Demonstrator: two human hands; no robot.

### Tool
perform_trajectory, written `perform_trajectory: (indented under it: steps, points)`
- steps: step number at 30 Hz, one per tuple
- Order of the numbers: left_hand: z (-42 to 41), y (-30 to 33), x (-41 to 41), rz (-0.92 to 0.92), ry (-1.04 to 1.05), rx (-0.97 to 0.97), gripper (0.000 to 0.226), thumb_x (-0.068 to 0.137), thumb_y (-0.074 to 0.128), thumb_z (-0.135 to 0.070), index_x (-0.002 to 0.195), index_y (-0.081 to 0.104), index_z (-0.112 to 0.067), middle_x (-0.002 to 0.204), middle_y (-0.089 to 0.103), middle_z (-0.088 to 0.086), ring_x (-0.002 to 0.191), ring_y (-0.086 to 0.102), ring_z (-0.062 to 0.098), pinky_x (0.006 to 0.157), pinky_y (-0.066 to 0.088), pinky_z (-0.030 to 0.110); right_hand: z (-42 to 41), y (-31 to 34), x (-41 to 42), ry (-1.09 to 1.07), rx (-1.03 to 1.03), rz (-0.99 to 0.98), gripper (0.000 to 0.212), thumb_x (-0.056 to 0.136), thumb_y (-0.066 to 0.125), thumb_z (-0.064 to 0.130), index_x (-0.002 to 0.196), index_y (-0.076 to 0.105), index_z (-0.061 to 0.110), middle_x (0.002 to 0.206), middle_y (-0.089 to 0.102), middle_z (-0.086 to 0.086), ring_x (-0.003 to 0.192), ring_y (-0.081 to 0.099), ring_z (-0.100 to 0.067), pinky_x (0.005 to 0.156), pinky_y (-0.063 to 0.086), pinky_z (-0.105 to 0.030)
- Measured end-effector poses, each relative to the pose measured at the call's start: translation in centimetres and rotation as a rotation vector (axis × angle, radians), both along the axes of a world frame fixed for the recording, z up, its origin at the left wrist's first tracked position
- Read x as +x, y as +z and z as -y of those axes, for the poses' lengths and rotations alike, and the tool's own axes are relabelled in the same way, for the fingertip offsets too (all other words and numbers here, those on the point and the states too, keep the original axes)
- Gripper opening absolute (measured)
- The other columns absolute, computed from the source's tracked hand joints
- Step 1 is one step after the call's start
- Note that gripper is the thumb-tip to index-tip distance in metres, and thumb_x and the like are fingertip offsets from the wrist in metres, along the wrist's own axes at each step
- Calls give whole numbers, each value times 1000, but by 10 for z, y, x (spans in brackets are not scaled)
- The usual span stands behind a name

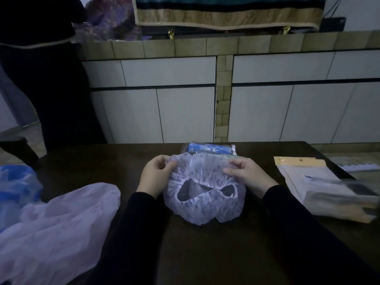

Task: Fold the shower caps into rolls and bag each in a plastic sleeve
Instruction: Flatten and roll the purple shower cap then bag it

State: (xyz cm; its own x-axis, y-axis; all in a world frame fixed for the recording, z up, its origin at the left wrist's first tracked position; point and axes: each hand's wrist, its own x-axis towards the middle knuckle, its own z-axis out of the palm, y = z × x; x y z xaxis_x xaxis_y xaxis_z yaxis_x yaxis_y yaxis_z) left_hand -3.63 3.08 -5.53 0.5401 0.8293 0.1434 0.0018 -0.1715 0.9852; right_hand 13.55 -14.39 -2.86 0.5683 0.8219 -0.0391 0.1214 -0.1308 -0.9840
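Observation:
A pale lilac patterned shower cap (pixel 202 204) lies on the dark table (pixel 226 254) in front of me, its elastic opening facing up. My left hand (pixel 155 172) pinches the cap's far left edge. My right hand (pixel 245 174) pinches the far right edge. Both edges are lifted a little off the table. Just behind the cap lies a blue rolled cap bagged in a clear plastic sleeve (pixel 209 149). A stack of empty plastic sleeves (pixel 320 182) with yellow card headers lies at the right.
A heap of pale caps (pixel 53 229) covers the table's left side, with a blue plastic bag (pixel 16 182) beyond it. A person in dark clothes (pixel 41 79) stands at the far left. White tiled cabinets (pixel 164 99) run behind the table.

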Motion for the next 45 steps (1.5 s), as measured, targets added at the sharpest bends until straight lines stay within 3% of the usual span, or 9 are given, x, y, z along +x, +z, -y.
perform_trajectory:
  steps: [5,9,13,21,28,32,37,41,45]
  points:
    - [-1,8,-9,49,142,141,10,81,78,-19,78,69,-16,76,72,0,72,66,11,72,56,33,1,-1,6,-151,-17,89,19,89,54,2,99,69,6,104,68,-14,94,66,-26,88,54,-42]
    - [11,13,-9,11,7,180,14,74,84,-19,77,70,-16,77,73,-2,72,68,10,67,56,24,2,1,-1,-47,29,409,24,91,61,17,113,60,28,105,58,2,92,56,-10,69,46,-16]
    - [18,16,-4,73,1,171,18,86,73,-25,77,68,-10,68,67,-7,67,63,6,65,52,21,-2,0,-6,-15,-24,545,9,90,63,31,99,65,29,96,62,10,91,57,-6,70,43,-16]
    - [12,14,-6,-48,223,318,21,93,62,-32,82,63,-15,76,66,-3,67,56,8,57,43,11,-9,-4,-7,-306,84,542,16,101,43,26,100,56,17,86,57,5,81,55,-6,65,40,-18]
    - [13,17,-7,71,34,157,23,81,78,-32,81,67,-11,73,69,1,69,61,14,73,51,37,-5,-3,-8,-43,168,219,61,88,51,59,99,62,0,93,68,-11,90,66,-19,82,52,-39]
    - [13,18,-8,-4,218,223,27,78,78,-42,79,69,-16,77,72,1,75,66,17,72,54,33,-5,-3,-6,-244,153,371,34,94,57,36,67,57,15,54,53,7,52,50,-1,59,40,-23]
    - [10,14,-16,-277,41,-44,64,54,81,-70,91,75,-18,87,76,-1,86,72,18,85,58,43,-5,-8,-1,-335,126,380,36,97,51,38,71,58,14,60,50,0,62,49,-13,63,40,-27]
    - [9,14,-16,-211,46,-22,40,61,92,-34,87,71,-12,85,76,4,83,73,24,83,58,45,-4,-10,4,-365,48,403,33,98,49,39,80,62,16,66,55,1,67,53,-14,64,40,-26]
    - [9,12,-14,-276,200,209,33,70,85,-40,89,61,-26,89,64,-10,85,61,7,69,48,23,-3,-9,3,-377,-104,483,20,99,49,33,91,61,19,82,60,3,83,58,-14,68,42,-24]
